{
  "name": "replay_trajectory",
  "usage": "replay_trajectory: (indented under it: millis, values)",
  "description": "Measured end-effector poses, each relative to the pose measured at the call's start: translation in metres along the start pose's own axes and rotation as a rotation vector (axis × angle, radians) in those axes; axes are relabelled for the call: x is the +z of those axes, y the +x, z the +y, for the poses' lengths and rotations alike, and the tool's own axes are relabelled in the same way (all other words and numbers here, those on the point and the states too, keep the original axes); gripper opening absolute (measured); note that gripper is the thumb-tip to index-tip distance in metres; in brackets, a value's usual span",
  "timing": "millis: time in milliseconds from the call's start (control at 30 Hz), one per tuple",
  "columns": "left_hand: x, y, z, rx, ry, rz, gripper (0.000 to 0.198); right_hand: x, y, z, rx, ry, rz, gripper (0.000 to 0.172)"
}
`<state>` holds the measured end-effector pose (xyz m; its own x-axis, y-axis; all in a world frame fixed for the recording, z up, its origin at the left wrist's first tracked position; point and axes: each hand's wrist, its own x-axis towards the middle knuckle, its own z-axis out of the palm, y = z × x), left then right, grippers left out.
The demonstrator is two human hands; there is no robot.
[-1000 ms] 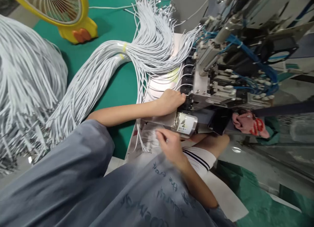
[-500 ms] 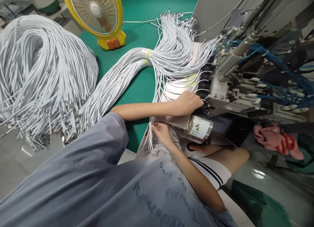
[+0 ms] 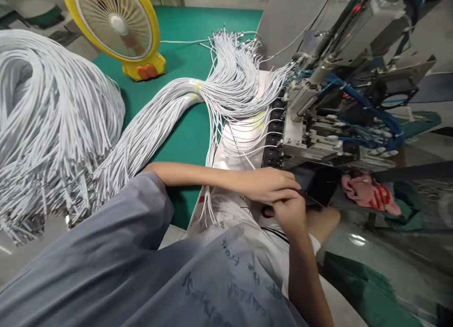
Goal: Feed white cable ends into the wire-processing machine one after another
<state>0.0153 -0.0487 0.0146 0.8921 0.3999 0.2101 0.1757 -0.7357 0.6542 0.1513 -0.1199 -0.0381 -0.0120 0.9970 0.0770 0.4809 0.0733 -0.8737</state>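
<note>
My left hand (image 3: 267,183) reaches in from the left, fingers curled in front of the machine's lower corner. My right hand (image 3: 290,209) comes up from below and meets it, its closed fingers touching the left fingertips. Whatever lies between them is hidden. One thin white cable (image 3: 244,145) slants down and disappears behind my left hand. Above, several white cables run into a row of black holders (image 3: 274,133) on the machine (image 3: 297,114). The tied bundle of white cables (image 3: 173,98) lies on the green table; some loose ends (image 3: 208,206) hang below my left forearm.
A large coil of white cables (image 3: 71,100) hangs at the left. A yellow fan (image 3: 145,72) stands on the green table (image 3: 184,143). Right of my hands are a dark flat panel (image 3: 323,183) and a pink cloth (image 3: 368,190). Blue air tubes (image 3: 375,105) cross the machine.
My left hand has come down from the black holders. My right hand has left the hanging cable ends and moved right to meet it. The view has shifted slightly; the labelled cylinder is now hidden.
</note>
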Motion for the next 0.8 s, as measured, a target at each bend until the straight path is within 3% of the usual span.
replay_trajectory:
  millis: [100,200,267,500,633,800]
  values:
    - [-0.002,0.003,-0.014,-0.065,-0.042,0.016,0.035,-0.026,0.012,0.005,0.131,0.061,0.112,0.016]
    - [-0.003,0.006,-0.027,-0.126,-0.005,0.105,0.027,-0.024,0.022,0.004,0.209,0.284,0.282,0.018]
    - [-0.003,0.007,-0.032,-0.09,-0.023,0.15,0.023,-0.018,0.026,0.004,0.196,0.427,0.35,0.019]
    - [-0.005,0.007,-0.036,-0.044,-0.064,0.273,0.017,-0.022,0.03,0.0,0.171,0.771,0.218,0.024]
    - [-0.005,0.006,-0.036,-0.029,-0.087,0.269,0.018,-0.023,0.036,0.003,0.131,0.741,0.188,0.017]
    - [-0.006,0.007,-0.036,-0.021,-0.085,0.234,0.019,-0.02,0.039,0.006,-0.022,0.483,0.32,0.017]
